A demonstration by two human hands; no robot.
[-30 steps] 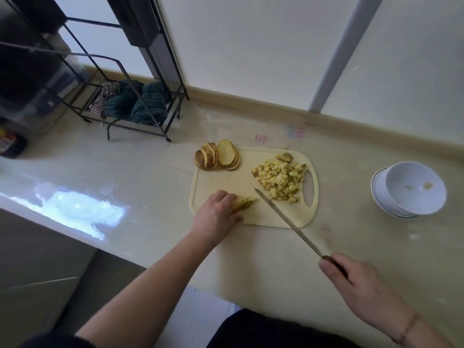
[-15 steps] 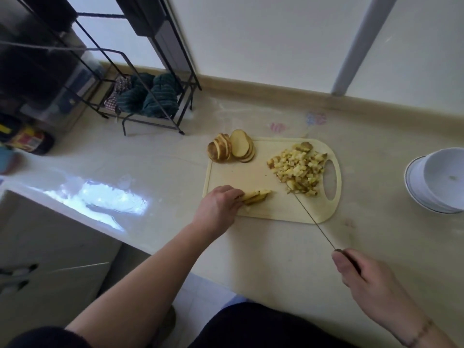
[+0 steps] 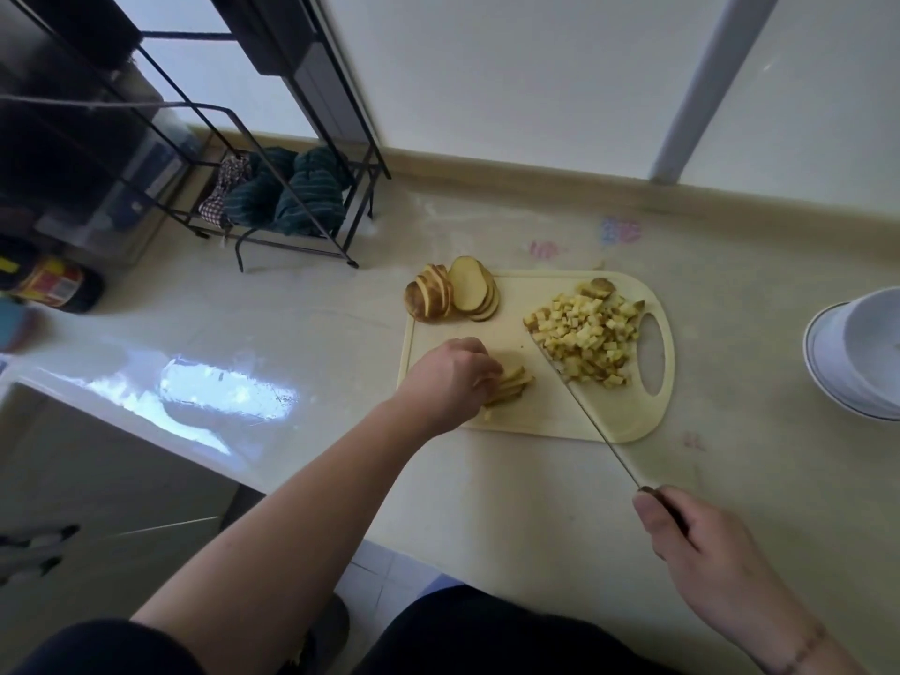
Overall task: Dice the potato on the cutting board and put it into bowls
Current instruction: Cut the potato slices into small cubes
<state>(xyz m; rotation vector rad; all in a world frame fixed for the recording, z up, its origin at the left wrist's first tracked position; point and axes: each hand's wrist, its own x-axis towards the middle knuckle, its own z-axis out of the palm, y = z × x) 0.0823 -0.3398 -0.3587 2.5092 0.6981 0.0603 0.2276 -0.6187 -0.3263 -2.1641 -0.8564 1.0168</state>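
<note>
Your left hand [image 3: 450, 377] holds potato strips [image 3: 511, 384] on the cutting board [image 3: 550, 406]. Your right hand [image 3: 701, 552] grips a knife [image 3: 584, 411], its blade edging the diced potato [image 3: 584, 336]. White bowls [image 3: 857, 358] sit on the table [image 3: 487, 504].

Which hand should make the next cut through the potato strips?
Right. The right hand grips the knife, blade beside the diced pile. The left hand holds the potato strips on the cutting board.
</note>
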